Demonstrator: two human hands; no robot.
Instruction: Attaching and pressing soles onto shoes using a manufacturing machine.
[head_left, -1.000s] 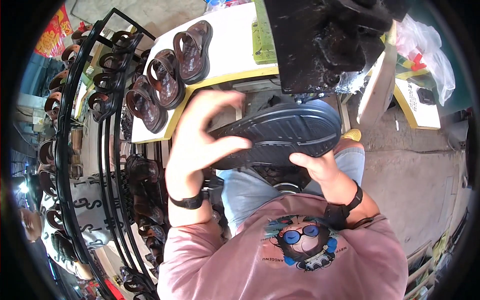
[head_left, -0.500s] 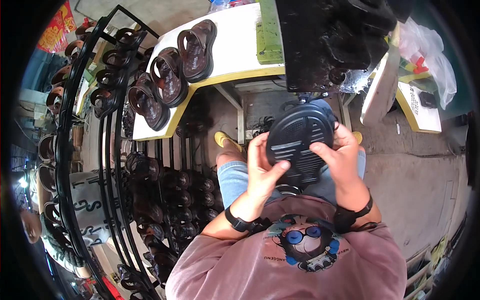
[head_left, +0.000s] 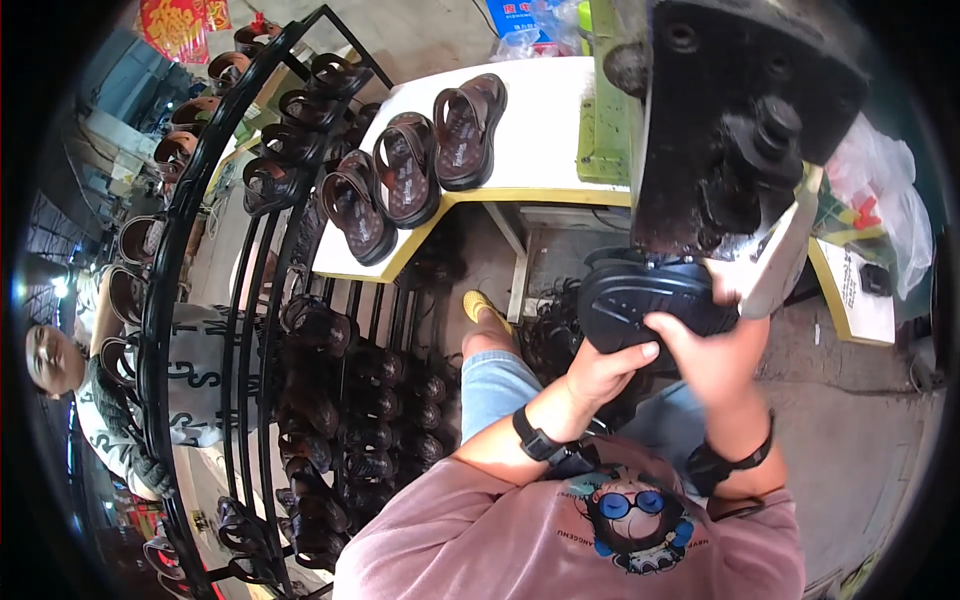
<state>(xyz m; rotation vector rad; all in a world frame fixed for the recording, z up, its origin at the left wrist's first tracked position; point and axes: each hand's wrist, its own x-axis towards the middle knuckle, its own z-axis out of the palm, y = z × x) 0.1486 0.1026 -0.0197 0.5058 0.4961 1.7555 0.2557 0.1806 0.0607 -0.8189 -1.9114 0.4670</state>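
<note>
Both hands gripped a dark sandal sole (head_left: pixel 640 300) just under the black machine head (head_left: pixel 735 120). The left hand (head_left: pixel 600 370) held its near edge, and the right hand (head_left: pixel 715 350) clasped its right end.

A red sign with gold print (head_left: pixel 180 25) hung at upper left; a blue package (head_left: pixel 515 15) lay top centre; a clear plastic bag (head_left: pixel 885 205) sat far right.
</note>
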